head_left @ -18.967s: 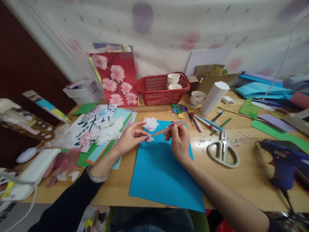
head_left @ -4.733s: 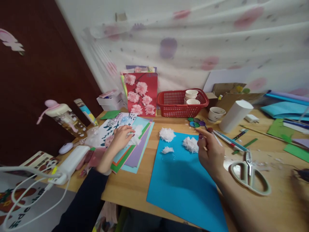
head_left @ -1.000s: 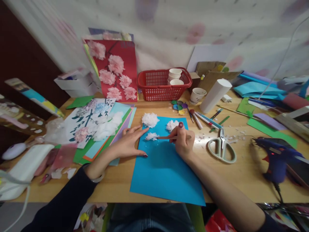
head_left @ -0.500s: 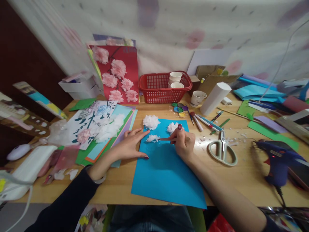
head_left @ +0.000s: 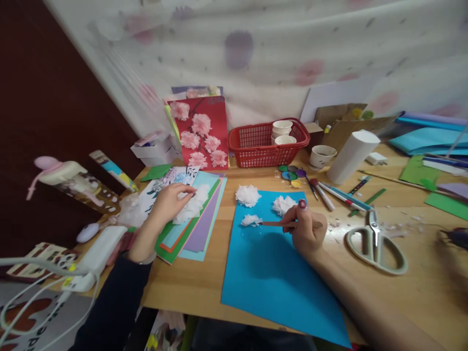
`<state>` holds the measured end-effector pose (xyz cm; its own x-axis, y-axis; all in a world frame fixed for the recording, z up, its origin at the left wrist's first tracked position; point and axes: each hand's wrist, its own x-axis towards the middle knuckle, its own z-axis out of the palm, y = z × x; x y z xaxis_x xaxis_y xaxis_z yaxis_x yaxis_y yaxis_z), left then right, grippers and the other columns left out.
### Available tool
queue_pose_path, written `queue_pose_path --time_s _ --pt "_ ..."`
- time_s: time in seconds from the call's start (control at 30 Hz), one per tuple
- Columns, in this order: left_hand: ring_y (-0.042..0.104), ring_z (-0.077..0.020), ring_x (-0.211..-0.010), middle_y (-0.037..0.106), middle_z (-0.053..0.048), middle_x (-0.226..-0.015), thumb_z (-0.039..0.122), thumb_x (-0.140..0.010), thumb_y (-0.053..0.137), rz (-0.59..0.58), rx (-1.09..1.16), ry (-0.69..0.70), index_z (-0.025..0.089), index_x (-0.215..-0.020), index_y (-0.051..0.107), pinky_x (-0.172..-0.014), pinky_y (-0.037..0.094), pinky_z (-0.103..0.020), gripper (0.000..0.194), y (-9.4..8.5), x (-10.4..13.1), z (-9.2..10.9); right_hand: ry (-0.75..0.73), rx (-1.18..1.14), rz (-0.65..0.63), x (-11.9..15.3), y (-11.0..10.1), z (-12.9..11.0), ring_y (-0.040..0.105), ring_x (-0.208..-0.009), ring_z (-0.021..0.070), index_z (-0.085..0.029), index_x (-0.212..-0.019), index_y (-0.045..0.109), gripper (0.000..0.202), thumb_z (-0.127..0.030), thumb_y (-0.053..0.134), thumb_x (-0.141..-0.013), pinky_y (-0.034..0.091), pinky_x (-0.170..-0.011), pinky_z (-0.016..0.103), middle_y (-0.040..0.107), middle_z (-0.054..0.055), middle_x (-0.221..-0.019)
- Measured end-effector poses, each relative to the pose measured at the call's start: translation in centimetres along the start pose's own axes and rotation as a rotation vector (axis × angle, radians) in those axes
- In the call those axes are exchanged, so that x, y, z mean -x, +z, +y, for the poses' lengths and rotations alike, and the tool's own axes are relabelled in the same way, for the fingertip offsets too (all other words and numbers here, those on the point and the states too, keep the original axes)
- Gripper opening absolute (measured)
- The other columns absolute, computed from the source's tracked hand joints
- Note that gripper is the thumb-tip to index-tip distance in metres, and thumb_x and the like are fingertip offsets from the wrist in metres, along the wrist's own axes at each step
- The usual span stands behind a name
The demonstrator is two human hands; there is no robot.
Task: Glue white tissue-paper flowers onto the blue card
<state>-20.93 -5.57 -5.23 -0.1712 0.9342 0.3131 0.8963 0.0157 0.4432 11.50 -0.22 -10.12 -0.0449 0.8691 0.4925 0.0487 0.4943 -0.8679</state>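
A blue sheet [head_left: 278, 287] lies on the wooden table, with white paper flowers at its top left [head_left: 248, 195] and top right [head_left: 284, 205] and a smaller white tuft [head_left: 251, 220] below them. My right hand [head_left: 307, 229] pinches a thin brown stick [head_left: 278, 224] whose tip touches the small tuft. Over the stack of coloured papers, my left hand [head_left: 171, 202] is at a pile of white paper pieces [head_left: 195, 204]. Its thumb and fingers curl toward each other; whether they hold a piece is too small to tell.
Behind the sheet stand a red basket [head_left: 256, 156] with paper cups, a red flower picture [head_left: 212, 117] and a white roll [head_left: 353, 158]. Scissors [head_left: 376, 243], pens and paint pots [head_left: 292, 175] lie to the right. A bottle [head_left: 84, 185] and a white power strip [head_left: 97, 258] are at left.
My left hand has left the blue sheet and moved left to the white paper pile. The view has shifted left. My right hand still holds the stick at the small tuft.
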Motion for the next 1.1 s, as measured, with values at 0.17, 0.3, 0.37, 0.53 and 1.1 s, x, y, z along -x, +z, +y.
queue_pose_path --time_s 0.17,0.3,0.37,0.53,1.1 --pt "0.059 -0.031 -0.111 0.069 -0.011 -0.114 0.035 -0.084 0.063 -0.102 -0.174 0.062 0.021 -0.095 0.072 -0.1 0.042 -0.048 0.02 2.5 -0.2 -1.0 -0.047 0.006 -0.019 0.0 0.0 0.0 0.047 -0.034 0.0116 -0.021 -0.046 0.062 0.068 -0.059 0.039 -0.098 0.036 -0.038 0.027 0.053 0.001 -0.036" --pt "0.055 -0.0304 -0.116 0.067 -0.01 -0.121 0.033 -0.086 0.058 -0.089 -0.185 0.0 0.02 -0.082 0.067 -0.104 0.037 -0.052 0.016 3.3 -0.3 -1.6 -0.059 0.055 -0.058 -0.1 0.0 0.5 0.048 -0.033 0.0112 -0.02 -0.047 0.064 0.069 -0.06 0.038 -0.097 0.036 -0.038 0.025 0.053 0.001 -0.036" --pt "0.057 -0.0274 -0.114 0.068 -0.01 -0.119 0.033 -0.086 0.055 -0.044 -0.078 -0.004 0.02 -0.08 0.064 -0.104 0.038 -0.048 0.016 3.1 -0.4 -1.8 -0.05 0.049 -0.05 -0.2 0.0 0.7 0.047 -0.033 0.0113 -0.021 -0.047 0.063 0.071 -0.062 0.036 -0.097 0.036 -0.038 0.026 0.053 0.001 -0.036" --pt "0.062 -0.0193 -0.071 0.068 -0.003 -0.078 0.039 -0.082 0.058 0.062 0.212 -0.13 0.021 -0.084 0.062 -0.067 0.049 -0.031 0.019 2.5 0.1 -0.4 -0.055 0.018 -0.048 -0.2 0.1 0.5 0.048 -0.034 0.0114 -0.021 -0.046 0.062 0.071 -0.061 0.035 -0.098 0.038 -0.039 0.025 0.053 0.001 -0.036" --pt "0.067 -0.0177 -0.067 0.07 -0.003 -0.073 0.036 -0.076 0.068 -0.399 0.641 -0.131 0.019 -0.073 0.064 -0.066 0.056 -0.031 0.018 7.9 3.1 10.3 -0.164 0.221 -0.025 -0.1 0.3 1.0 0.051 -0.036 0.011 -0.021 -0.05 0.064 0.07 -0.054 0.031 -0.102 0.041 -0.044 0.024 0.057 0.001 -0.04"
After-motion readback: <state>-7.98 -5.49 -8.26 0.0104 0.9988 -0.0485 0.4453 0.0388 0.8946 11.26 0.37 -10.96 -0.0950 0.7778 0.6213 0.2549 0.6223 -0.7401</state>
